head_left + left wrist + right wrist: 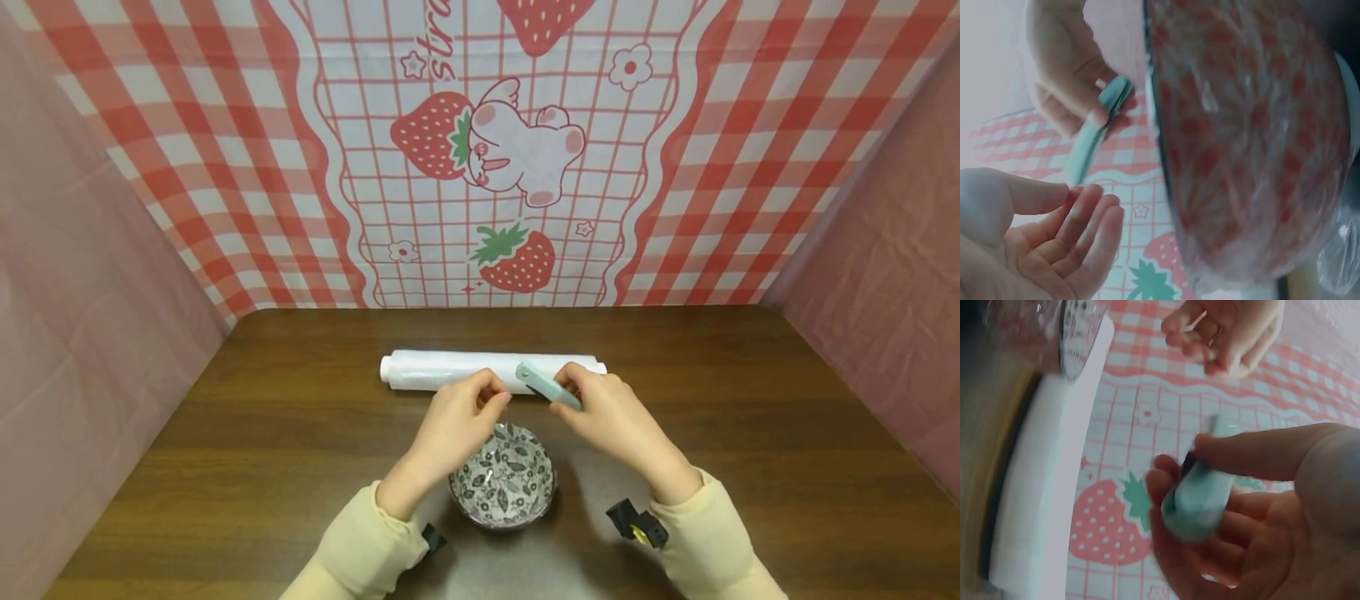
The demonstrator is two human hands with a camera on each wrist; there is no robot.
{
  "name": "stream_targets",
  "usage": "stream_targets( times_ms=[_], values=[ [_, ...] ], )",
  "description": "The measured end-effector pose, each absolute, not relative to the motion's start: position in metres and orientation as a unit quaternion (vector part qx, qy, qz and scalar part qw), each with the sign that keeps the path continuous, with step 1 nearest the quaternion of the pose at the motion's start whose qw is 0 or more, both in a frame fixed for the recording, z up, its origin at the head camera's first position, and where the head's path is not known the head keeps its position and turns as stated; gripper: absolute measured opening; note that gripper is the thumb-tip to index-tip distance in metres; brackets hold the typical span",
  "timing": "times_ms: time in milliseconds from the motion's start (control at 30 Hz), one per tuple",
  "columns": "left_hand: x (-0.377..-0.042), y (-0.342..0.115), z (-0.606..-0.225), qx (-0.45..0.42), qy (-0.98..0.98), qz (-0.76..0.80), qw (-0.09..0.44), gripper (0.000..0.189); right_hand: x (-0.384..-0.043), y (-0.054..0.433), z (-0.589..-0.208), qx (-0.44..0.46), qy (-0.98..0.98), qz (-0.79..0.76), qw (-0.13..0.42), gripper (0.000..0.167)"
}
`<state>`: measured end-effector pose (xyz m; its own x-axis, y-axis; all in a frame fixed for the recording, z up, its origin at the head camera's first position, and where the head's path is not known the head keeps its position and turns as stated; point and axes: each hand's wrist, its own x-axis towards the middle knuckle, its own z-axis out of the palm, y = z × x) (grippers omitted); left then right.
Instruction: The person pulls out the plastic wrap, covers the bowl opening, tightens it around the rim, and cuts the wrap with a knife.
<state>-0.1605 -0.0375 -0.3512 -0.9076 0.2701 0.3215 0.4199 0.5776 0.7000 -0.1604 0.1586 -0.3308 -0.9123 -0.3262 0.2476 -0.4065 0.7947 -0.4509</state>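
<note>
My right hand (618, 421) grips a mint-green folding knife (551, 388) by one end, thumb along its side and fingers curled beneath. The knife's pivot end points up and left, towards my left hand (453, 421). That hand hovers over the bowl's far left edge, thumb tip against the index fingertip, other fingers loosely bent, with nothing visible in it. Below both hands stands a round bowl (504, 483) with a grey leaf pattern inside. Its outside (1241, 137) is reddish, and glossy clear film (1341, 256) shows around it in the left wrist view.
A white roll of cling film (435, 371) lies crosswise on the brown wooden table (262, 450), just beyond the hands. Behind the table hangs a red-checked strawberry cloth (517, 250). Pink cloth (877, 250) borders both sides.
</note>
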Motion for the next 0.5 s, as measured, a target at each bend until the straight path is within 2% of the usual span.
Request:
stream_targets(
  times_ms=[367,500],
  values=[
    [-0.163,-0.042,-0.351,-0.198,-0.907,-0.355,0.107,0.006,-0.167,0.176,-0.339,0.181,-0.963,0.189,-0.062,0.007],
    [-0.164,-0.043,-0.350,-0.201,-0.911,-0.343,0.107,0.004,-0.171,0.177,-0.344,0.176,-0.963,0.183,-0.090,0.006]
  ],
)
